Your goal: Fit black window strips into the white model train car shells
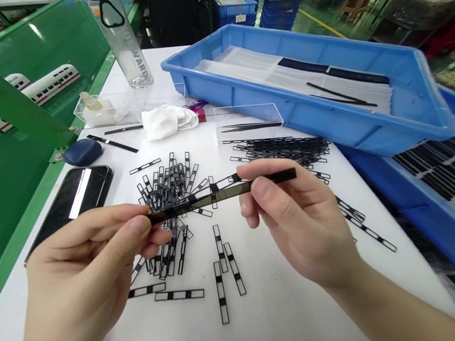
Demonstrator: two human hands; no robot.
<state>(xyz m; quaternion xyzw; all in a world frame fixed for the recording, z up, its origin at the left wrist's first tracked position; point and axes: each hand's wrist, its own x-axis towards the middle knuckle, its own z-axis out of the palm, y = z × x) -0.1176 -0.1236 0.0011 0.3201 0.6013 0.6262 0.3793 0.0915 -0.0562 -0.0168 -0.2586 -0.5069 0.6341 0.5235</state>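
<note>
Head view: L hand [92, 270] and R hand [301, 221] hold a long dark strip [230, 193] btwn them, above the surface [271, 323]. Fingers of both pinch it, thumbs on the near side — L at its lower end, R nearer the upper end, w/ the black tip sticking out past. A framed strip [225, 182] runs just behind it, partly apart; can't tell if they're joined. Under the held strip: a loose heap of black-framed strips [170, 184], w/ a few singles near. Another pile [287, 148] lies farther back, by the blue bin [232, 91]. Phone [71, 191] is L of the heap, white tissue [165, 124] behind it — clear bottle [122, 39] back L.
</note>
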